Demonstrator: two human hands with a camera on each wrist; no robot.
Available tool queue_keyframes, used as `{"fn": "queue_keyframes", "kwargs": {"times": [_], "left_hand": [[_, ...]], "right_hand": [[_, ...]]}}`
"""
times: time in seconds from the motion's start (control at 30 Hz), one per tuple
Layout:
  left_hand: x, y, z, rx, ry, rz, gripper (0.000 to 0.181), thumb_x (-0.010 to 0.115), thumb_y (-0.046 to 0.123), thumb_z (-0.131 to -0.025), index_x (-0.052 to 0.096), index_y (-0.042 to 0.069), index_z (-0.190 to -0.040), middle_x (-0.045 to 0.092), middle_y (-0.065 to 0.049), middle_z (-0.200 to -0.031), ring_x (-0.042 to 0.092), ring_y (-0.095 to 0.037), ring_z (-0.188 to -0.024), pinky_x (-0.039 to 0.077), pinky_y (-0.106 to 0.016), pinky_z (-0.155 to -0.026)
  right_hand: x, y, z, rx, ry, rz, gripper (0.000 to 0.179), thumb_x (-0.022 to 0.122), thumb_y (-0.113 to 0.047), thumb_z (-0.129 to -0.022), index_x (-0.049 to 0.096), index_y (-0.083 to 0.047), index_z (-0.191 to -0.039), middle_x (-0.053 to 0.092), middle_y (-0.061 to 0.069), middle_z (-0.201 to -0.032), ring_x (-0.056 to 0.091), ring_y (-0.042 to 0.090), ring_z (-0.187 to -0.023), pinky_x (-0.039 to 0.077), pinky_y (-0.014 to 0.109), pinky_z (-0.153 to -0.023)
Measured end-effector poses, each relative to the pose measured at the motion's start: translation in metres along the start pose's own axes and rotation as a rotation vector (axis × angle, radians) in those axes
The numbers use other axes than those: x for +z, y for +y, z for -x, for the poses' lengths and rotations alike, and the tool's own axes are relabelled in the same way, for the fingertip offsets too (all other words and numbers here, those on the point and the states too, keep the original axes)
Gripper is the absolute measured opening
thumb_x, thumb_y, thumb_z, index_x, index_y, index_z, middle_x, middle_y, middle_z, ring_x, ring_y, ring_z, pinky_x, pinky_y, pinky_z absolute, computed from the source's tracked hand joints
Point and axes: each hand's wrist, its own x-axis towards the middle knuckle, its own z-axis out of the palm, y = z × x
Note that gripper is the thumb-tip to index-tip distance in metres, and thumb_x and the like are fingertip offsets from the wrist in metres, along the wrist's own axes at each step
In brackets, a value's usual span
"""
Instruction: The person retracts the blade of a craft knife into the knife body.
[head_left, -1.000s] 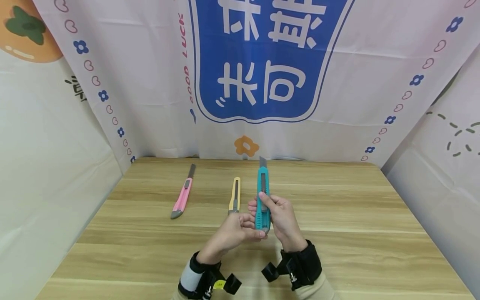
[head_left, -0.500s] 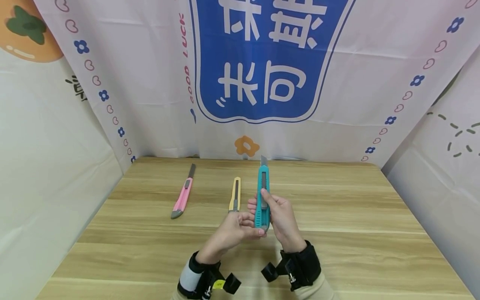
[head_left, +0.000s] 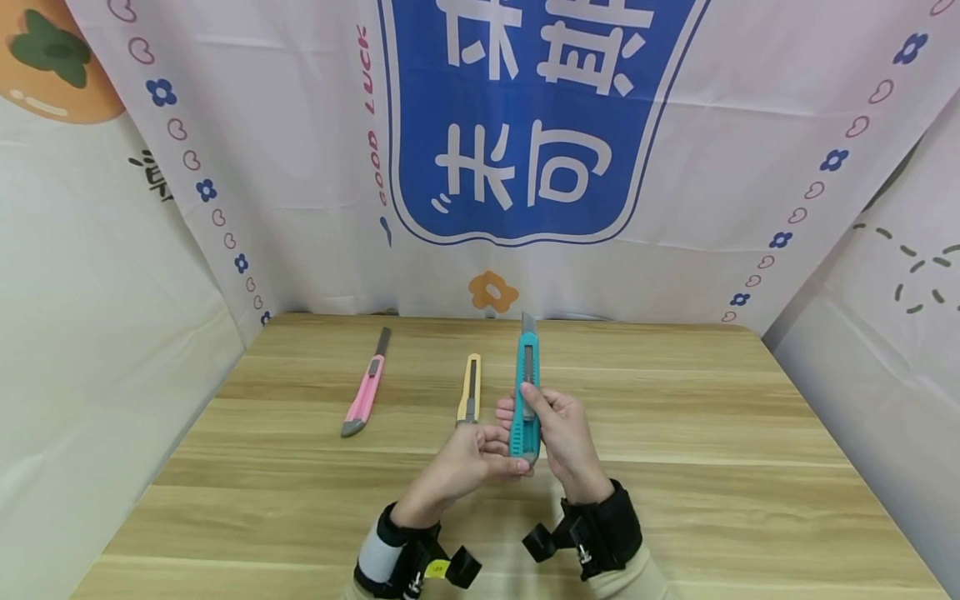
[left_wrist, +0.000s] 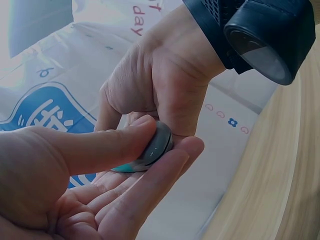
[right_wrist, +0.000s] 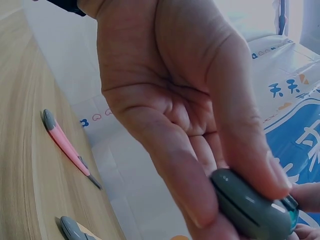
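Note:
A teal utility knife (head_left: 528,358) stands upright before me in the head view, its blade (head_left: 528,322) showing above the handle. My right hand (head_left: 566,437) grips the handle, the thumb lying on its front over the slider track. At the bottom, my left hand (head_left: 457,467) pinches the grey end cap (left_wrist: 159,145) between thumb and fingers, as the left wrist view shows close up. Behind my left hand, a yellow utility knife (head_left: 470,387) lies on the table, its lower end hidden. Farther left lies a pink utility knife (head_left: 366,392) with its blade out.
The wooden table (head_left: 712,467) extends to both sides and back to a white printed cloth (head_left: 322,250) hanging at its far edge. Each wrist wears a black strap, the right one (head_left: 600,529) close to the left one (head_left: 408,550).
My right thumb has moved a little up the teal knife's handle and then slightly back down. The teal knife has shifted barely to the right at its top. The other knives lie still.

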Motion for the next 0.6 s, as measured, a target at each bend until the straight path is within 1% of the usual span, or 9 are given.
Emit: {"fn": "queue_keyframes", "kwargs": {"times": [0.2,0.27,0.33,0.43,0.6], "left_hand": [[-0.0001,0.0007,0.0003,-0.009,-0.007,0.014,0.025,0.070,0.003,-0.081,0.065,-0.011,-0.101,0.071,-0.030,-0.090,0.070,-0.018,-0.078,0.060,-0.023,-0.068],[-0.0003,0.0010,0.0004,-0.008,-0.014,0.025,0.026,0.069,0.002,-0.081,0.064,-0.011,-0.102,0.070,-0.031,-0.091,0.070,-0.020,-0.079,0.060,-0.026,-0.070],[-0.0006,0.0012,0.0005,-0.004,-0.017,0.033,0.026,0.068,0.001,-0.081,0.063,-0.012,-0.103,0.069,-0.032,-0.092,0.070,-0.022,-0.080,0.061,-0.031,-0.073],[-0.0012,0.0015,0.0005,0.002,-0.016,0.030,0.026,0.068,0.002,-0.082,0.063,-0.012,-0.103,0.069,-0.032,-0.093,0.070,-0.024,-0.081,0.061,-0.035,-0.075],[-0.0014,0.0021,0.0004,-0.004,-0.004,0.015,0.027,0.070,0.005,-0.081,0.064,-0.011,-0.103,0.070,-0.030,-0.093,0.070,-0.023,-0.081,0.060,-0.028,-0.073]], "right_hand": [[-0.0006,0.0001,-0.0001,-0.014,-0.013,-0.002,0.042,0.054,-0.020,-0.095,0.057,0.019,-0.112,0.075,-0.004,-0.073,0.071,0.017,-0.075,0.061,0.027,-0.071],[-0.0008,0.0003,-0.0002,-0.021,-0.021,-0.003,0.042,0.054,-0.019,-0.095,0.057,0.019,-0.112,0.075,-0.004,-0.073,0.071,0.017,-0.075,0.061,0.027,-0.071],[-0.0009,0.0005,-0.0005,-0.028,-0.033,-0.002,0.042,0.055,-0.018,-0.095,0.056,0.020,-0.113,0.075,-0.005,-0.074,0.071,0.017,-0.076,0.060,0.027,-0.072],[-0.0012,0.0006,-0.0006,-0.032,-0.049,0.002,0.042,0.055,-0.018,-0.095,0.056,0.020,-0.113,0.075,-0.004,-0.075,0.071,0.017,-0.078,0.060,0.027,-0.073],[-0.0014,0.0000,-0.0007,-0.006,-0.034,0.006,0.043,0.057,-0.021,-0.094,0.058,0.017,-0.113,0.076,0.001,-0.080,0.071,0.019,-0.080,0.060,0.027,-0.074]]}}
